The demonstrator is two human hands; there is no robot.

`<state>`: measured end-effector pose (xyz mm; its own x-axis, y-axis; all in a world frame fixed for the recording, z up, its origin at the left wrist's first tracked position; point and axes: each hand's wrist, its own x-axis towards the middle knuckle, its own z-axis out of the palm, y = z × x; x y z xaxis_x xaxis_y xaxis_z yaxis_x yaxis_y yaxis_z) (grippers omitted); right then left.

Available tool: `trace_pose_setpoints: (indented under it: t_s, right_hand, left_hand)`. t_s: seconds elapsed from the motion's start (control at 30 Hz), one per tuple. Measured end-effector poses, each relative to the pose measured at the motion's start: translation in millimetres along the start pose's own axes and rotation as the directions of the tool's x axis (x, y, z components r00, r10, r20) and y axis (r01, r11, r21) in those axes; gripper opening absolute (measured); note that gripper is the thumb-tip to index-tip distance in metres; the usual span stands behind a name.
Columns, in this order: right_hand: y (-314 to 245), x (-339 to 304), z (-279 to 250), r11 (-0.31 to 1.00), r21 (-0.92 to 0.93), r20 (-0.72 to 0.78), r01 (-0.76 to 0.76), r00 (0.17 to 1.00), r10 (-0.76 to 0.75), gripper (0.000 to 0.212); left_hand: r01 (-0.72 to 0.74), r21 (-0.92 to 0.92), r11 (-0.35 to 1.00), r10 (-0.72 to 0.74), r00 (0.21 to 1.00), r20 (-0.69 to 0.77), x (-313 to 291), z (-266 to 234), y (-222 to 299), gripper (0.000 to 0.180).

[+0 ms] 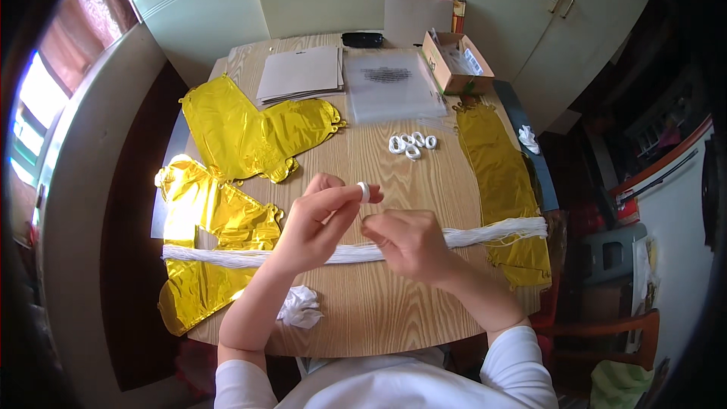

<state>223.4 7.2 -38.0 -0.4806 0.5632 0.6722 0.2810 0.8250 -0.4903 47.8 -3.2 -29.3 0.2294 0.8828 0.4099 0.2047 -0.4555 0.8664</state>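
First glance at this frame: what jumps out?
The shiny gold foil balloons, flat on the left of the wooden table, with another gold foil piece on the right. Next, the long bundle of white strings across the table. Above it, the left hand pinches a small white roll, the right hand close beside.

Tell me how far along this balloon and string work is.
Looks done: four small white rolls lie together mid-table. In hand: the left hand holds another small white roll at its fingers, and the right hand pinches near it, above the long bundle of white string. Left, as far as it shows: the gold foil balloons lie flat, with no string visibly attached.
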Motion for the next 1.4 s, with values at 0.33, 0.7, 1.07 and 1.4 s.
trace_pose_setpoints:
  t_s: [0.33, 0.7, 1.07, 1.4]
  right_hand:
    - [5, 3, -5, 0.939, 0.297, -0.076, -0.173, 0.976, 0.203, 0.019]
    - [5, 4, -1, 0.966, 0.172, -0.114, -0.194, 0.970, 0.215, 0.015]
    - [-3, 8, -16, 0.967, 0.165, -0.015, -0.194, 0.980, 0.199, 0.010]
    - [23, 14, -32, 0.984, 0.015, 0.081, 0.176, 0.981, -0.177, 0.035]
  left_hand:
    - [0.114, -0.494, 0.862, -0.027, 0.983, 0.179, -8, 3, -1, 0.019]
    - [-0.021, -0.474, 0.880, 0.000, 0.999, -0.045, -9, 18, -20, 0.021]
    - [0.058, -0.396, 0.916, -0.088, 0.995, -0.057, -9, 21, -15, 0.023]
    - [0.342, -0.483, 0.806, -0.240, 0.935, 0.263, -5, 10, -2, 0.021]
